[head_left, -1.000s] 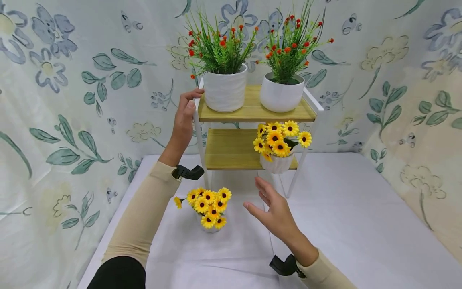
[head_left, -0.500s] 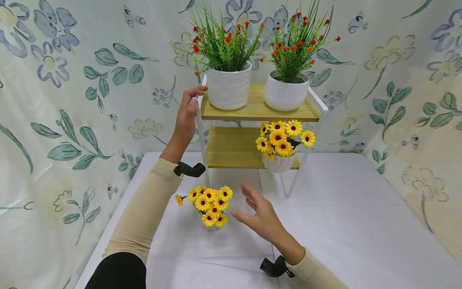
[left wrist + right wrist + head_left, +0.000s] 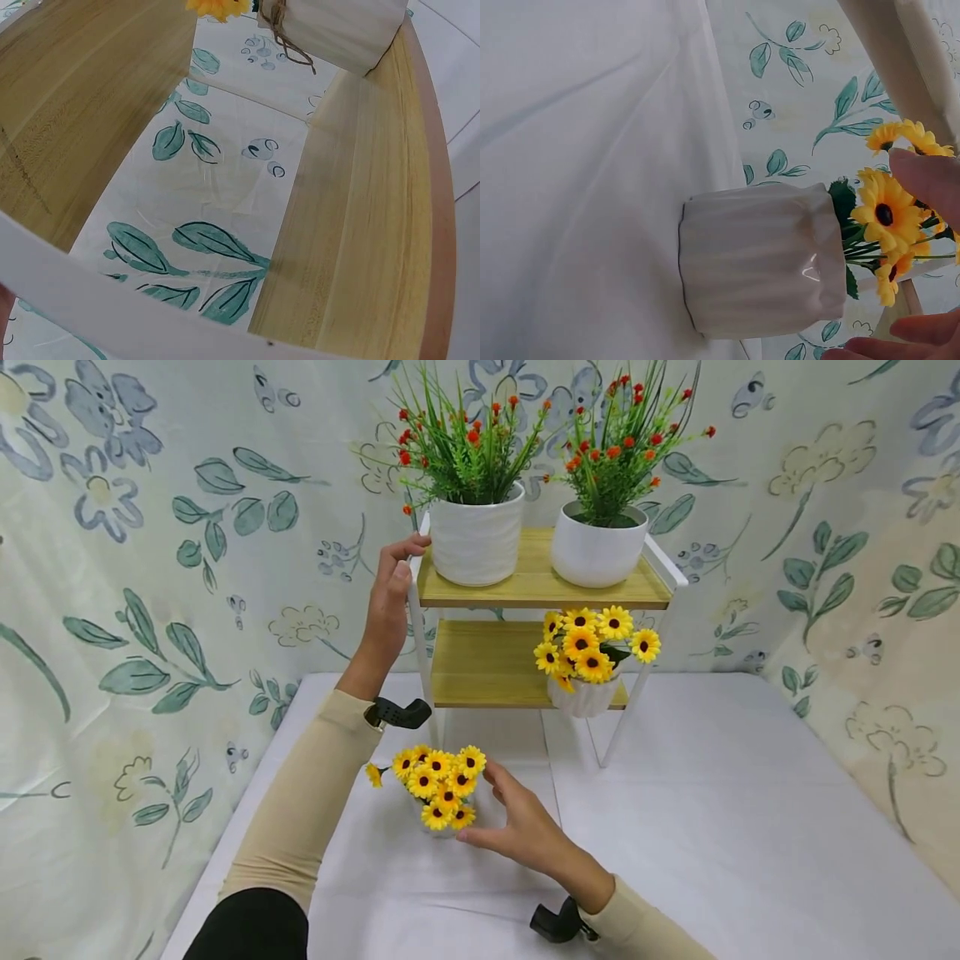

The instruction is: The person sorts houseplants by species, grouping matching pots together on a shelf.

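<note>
My left hand [image 3: 385,610] grips the upper left side of a two-tier plant shelf [image 3: 480,656] with a white frame and wooden boards. In the left wrist view only a sliver of that hand shows, beside the white frame [image 3: 150,300]. On the table before the shelf stands a potted yellow sunflower plant [image 3: 438,785]; its white ridged pot [image 3: 761,262] is upright in the right wrist view. My right hand [image 3: 528,827] is just right of this plant, thumb and fingers spread apart around the flowers' right side. Nothing is pinched in it; whether the fingertips touch the flowers is unclear.
Two white pots with red-flowered grass, one left [image 3: 477,543] and one right [image 3: 600,553], stand on the top board. Another sunflower pot [image 3: 583,693] sits at the lower board's right end. White cloth [image 3: 720,827] covers the table; a floral curtain [image 3: 187,568] hangs behind.
My right hand has moved left from below the shelf's sunflower pot to the sunflower plant on the table. The left hand has kept its hold on the shelf; the head view shifted slightly.
</note>
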The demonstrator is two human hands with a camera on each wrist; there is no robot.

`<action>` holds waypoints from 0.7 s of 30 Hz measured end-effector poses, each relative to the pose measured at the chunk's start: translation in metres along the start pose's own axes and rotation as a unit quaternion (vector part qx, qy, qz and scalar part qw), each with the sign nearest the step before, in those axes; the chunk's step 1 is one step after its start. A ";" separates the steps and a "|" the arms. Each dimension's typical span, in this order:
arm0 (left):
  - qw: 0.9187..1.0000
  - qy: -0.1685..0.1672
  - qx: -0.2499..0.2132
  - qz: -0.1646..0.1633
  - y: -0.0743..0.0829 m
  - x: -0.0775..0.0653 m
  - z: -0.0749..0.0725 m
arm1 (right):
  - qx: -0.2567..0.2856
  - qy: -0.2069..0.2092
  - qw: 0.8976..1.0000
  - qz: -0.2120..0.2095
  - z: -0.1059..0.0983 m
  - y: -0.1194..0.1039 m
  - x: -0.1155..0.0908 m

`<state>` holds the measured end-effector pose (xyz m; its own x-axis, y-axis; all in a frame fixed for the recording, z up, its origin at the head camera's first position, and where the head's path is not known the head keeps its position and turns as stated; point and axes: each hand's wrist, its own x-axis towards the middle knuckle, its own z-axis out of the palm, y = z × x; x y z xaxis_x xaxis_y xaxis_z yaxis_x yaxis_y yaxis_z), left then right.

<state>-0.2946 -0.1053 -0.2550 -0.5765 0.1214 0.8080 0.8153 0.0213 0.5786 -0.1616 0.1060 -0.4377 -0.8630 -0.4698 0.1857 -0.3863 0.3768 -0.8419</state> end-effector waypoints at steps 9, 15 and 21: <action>1.000 -0.001 0.004 -0.001 0.002 0.001 0.000 | -0.024 -0.006 0.999 -0.030 0.016 0.011 0.013; 1.000 0.002 0.010 0.002 0.002 0.001 0.000 | -0.036 0.003 0.999 -0.023 0.025 0.018 0.020; 1.000 0.001 0.008 0.000 0.003 0.000 0.000 | -0.045 0.014 0.999 -0.025 0.030 0.023 0.024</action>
<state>-0.2924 -0.1050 -0.2538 -0.5759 0.1191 0.8088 0.8166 0.0373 0.5760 -0.1810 0.0793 -0.4679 -0.8499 -0.4679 0.2424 -0.4567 0.4245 -0.7818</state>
